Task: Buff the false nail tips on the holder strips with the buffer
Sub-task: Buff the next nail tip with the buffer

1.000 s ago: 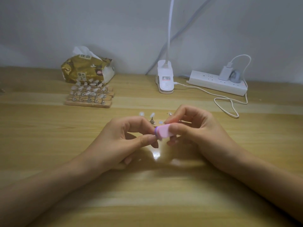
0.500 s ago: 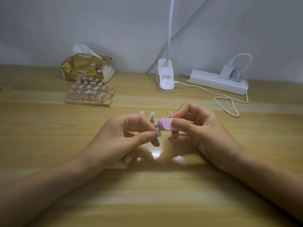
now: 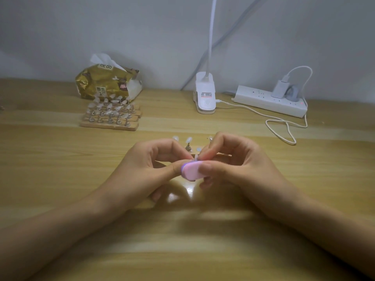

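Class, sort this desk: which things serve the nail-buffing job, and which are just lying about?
Job: buffer, pinched nail tip, holder strips with tips.
Lying about: tissue pack, clip lamp, power strip, white cable.

Only one view covers this scene, worn on the person's head and looking forward and down across the pale wooden tabletop [image 3: 60, 179]. It sits close above the left hand [image 3: 146, 171] and right hand [image 3: 233, 165], which meet mid-frame, with the forearms entering from the bottom corners. Beyond the hands, the wide lens reaches the grey-white wall [image 3: 101, 27] at the table's far edge.
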### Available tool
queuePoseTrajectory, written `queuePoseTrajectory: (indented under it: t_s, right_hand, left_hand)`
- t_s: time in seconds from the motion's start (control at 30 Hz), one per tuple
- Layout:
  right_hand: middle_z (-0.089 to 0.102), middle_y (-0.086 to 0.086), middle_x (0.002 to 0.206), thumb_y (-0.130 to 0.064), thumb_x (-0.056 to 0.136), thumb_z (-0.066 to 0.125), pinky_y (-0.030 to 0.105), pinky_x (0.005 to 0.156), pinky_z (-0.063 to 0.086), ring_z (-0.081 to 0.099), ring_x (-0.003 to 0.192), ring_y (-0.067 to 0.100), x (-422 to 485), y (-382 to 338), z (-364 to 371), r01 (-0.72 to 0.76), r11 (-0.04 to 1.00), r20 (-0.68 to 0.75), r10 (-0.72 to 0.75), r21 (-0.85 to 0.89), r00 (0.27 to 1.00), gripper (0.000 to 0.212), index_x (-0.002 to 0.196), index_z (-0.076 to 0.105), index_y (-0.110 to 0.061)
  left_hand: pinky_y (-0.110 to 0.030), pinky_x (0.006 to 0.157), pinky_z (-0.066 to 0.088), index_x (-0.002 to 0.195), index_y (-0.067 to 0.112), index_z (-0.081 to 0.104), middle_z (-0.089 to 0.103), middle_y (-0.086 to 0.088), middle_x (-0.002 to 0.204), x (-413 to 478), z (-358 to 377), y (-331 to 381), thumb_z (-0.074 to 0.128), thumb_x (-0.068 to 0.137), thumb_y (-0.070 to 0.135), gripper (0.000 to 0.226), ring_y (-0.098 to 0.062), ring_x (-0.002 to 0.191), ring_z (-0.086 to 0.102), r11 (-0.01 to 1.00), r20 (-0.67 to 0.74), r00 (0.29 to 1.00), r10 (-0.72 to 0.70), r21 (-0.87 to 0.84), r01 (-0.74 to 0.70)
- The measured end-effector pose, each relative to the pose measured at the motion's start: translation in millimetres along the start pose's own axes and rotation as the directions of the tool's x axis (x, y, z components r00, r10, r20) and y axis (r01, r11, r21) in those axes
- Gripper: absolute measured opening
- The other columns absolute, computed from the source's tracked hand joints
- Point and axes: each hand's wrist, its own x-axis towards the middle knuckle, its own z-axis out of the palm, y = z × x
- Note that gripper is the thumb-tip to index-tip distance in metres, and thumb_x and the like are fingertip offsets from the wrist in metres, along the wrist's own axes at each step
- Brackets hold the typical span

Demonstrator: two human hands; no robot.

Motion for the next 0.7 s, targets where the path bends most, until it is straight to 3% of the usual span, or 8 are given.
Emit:
queuePoseTrajectory:
  t_s: [0.13, 0.37, 0.5, 0.63, 0.7]
  right_hand:
    - [0.069, 0.005, 0.079, -0.012, 0.071, 0.079, 0.024, 0.062, 0.057, 0.06, 0.06, 0.011, 5, -3, -9, -0.042, 0.995, -0.112, 0.052, 0.096, 0.992, 0.013, 0.069, 0.068, -0.018]
    - [0.067, 0.006, 0.081, -0.01, 0.076, 0.078, 0.023, 0.061, 0.057, 0.058, 0.06, 0.009, 5, 0, -11, -0.05, 0.98, -0.068, 0.065, 0.195, 0.996, 0.014, 0.069, 0.068, -0.019]
    - [0.068, 0.006, 0.081, -0.008, 0.078, 0.076, 0.022, 0.059, 0.056, 0.06, 0.061, 0.011, 4, 1, -3, -0.061, 0.99, 0.02, 0.059, 0.129, 0.998, 0.012, 0.073, 0.068, -0.017]
    - [0.066, 0.017, 0.088, -0.01, 0.075, 0.078, 0.022, 0.06, 0.056, 0.059, 0.06, 0.011, 4, -1, -6, -0.064, 0.989, -0.066, 0.073, 0.131, 0.995, 0.013, 0.07, 0.068, -0.018]
    - [0.069, 0.011, 0.085, -0.006, 0.078, 0.078, 0.022, 0.059, 0.056, 0.061, 0.061, 0.012, 2, 0, -2, -0.053, 0.995, -0.012, 0.055, 0.09, 0.998, 0.015, 0.074, 0.066, -0.014]
  left_hand:
    - [-0.014, 0.035, 0.031, 0.076, 0.022, 0.07, 0.073, -0.006, 0.071, -1, 1, 2, 0.071, 0.079, 0.031, 0.009, -0.006, 0.032, 0.037, 0.999, -0.016, 1.0, 0.006, -0.031, -0.007]
    - [-0.013, 0.036, 0.031, 0.077, 0.023, 0.069, 0.074, -0.005, 0.074, -1, 0, 2, 0.071, 0.08, 0.032, 0.01, -0.008, 0.033, 0.035, 1.0, -0.012, 1.0, 0.024, -0.018, -0.024]
    - [-0.013, 0.036, 0.031, 0.078, 0.021, 0.069, 0.074, -0.006, 0.075, -1, 1, 1, 0.075, 0.075, 0.041, 0.022, -0.007, 0.033, 0.036, 0.999, -0.002, 1.0, 0.031, -0.01, -0.031]
    - [-0.015, 0.035, 0.031, 0.077, 0.022, 0.069, 0.074, -0.006, 0.075, -1, 1, 1, 0.074, 0.079, 0.035, 0.014, -0.007, 0.033, 0.037, 0.999, 0.005, 1.0, 0.03, -0.021, -0.03]
    - [-0.014, 0.035, 0.031, 0.076, 0.023, 0.069, 0.074, -0.004, 0.076, -1, 1, 1, 0.078, 0.075, 0.038, 0.017, -0.007, 0.032, 0.038, 1.0, 0.0, 1.0, 0.029, -0.011, -0.029]
